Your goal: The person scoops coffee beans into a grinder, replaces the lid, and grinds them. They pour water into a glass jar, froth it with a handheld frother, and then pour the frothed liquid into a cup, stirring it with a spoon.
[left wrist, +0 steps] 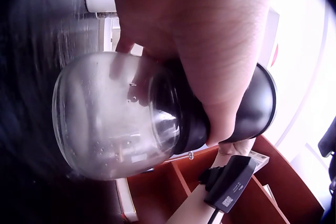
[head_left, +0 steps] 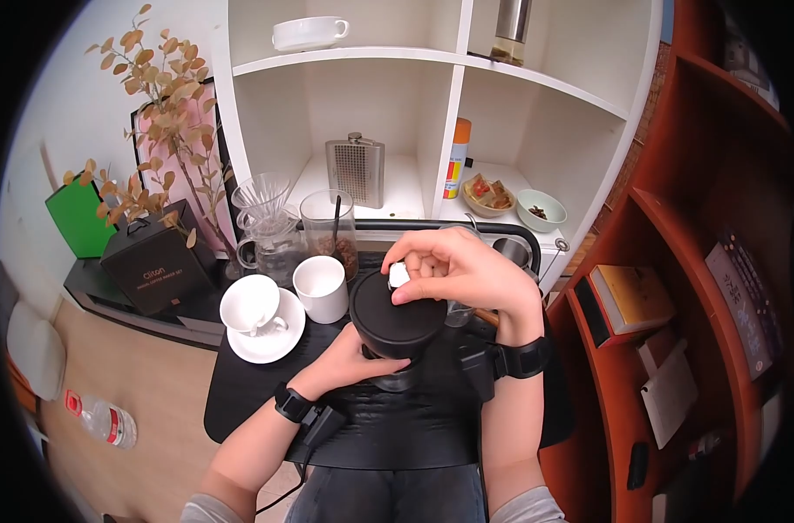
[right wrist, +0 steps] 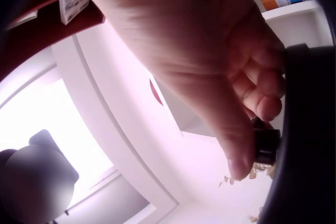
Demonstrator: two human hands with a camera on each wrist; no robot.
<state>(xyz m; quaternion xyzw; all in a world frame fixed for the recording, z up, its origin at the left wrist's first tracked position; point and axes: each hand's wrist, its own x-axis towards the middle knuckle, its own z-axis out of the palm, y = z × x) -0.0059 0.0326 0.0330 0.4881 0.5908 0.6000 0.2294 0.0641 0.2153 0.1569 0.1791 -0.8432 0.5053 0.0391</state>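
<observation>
Table (head_left: pixel 266 401), black with a dark rail along its back edge, lies under both hands. White shelf unit (head_left: pixel 262 122) rises beyond the hands and holds a metal hip flask (head_left: pixel 356 170), spray can (head_left: pixel 456 161) and two bowls. Reddish-brown bookcase (head_left: pixel 623 288) to the right of the right hand. Pale floor left of the left hand, with a clear water bottle (head_left: pixel 109 424) on it.

White mug (head_left: pixel 321 292) just up-left of the left hand; white cup (head_left: pixel 247 302) and saucer (head_left: pixel 270 351) farther left. Glass jar (head_left: pixel 314 222) with brown contents and a dark stick, behind the mug; glass dripper (head_left: pixel 262 196) left of that.

Left hand (head_left: pixel 349 362) wraps the narrow black waist of an hourglass-shaped grinder (head_left: pixel 392 318), thumb across the near side; clear glass base below the hand, wide black top above. Grinder is roughly upright, in front of the body. Right hand (head_left: pixel 462 270) is above it, thumb and forefinger pinching the small knob (head_left: pixel 399 275) on the black top, other fingers loosely bent.
</observation>
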